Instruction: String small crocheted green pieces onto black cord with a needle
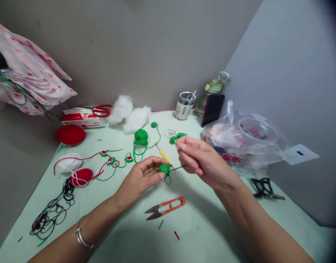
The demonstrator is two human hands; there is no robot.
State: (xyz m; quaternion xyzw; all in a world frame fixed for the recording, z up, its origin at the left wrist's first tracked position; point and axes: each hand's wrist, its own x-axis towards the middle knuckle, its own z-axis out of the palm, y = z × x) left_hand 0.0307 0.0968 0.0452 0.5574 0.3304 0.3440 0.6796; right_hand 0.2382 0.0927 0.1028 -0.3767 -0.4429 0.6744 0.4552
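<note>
My left hand pinches a small green crocheted piece between thumb and fingers. A black yarn strand runs from this piece to my right hand, which is closed on it. Whether a needle is also between the right fingertips is too small to make out. Below the green piece hangs a loop of dark yarn. Just behind it lies a crochet hook with a yellow handle. Orange thread snips rest on the table in front of both hands.
Left are red yarn, white yarn, tangled black yarn and small crocheted pieces. Behind lie a green yarn ball, stuffing and red scissors. A pen tin, phone and plastic bag stand right.
</note>
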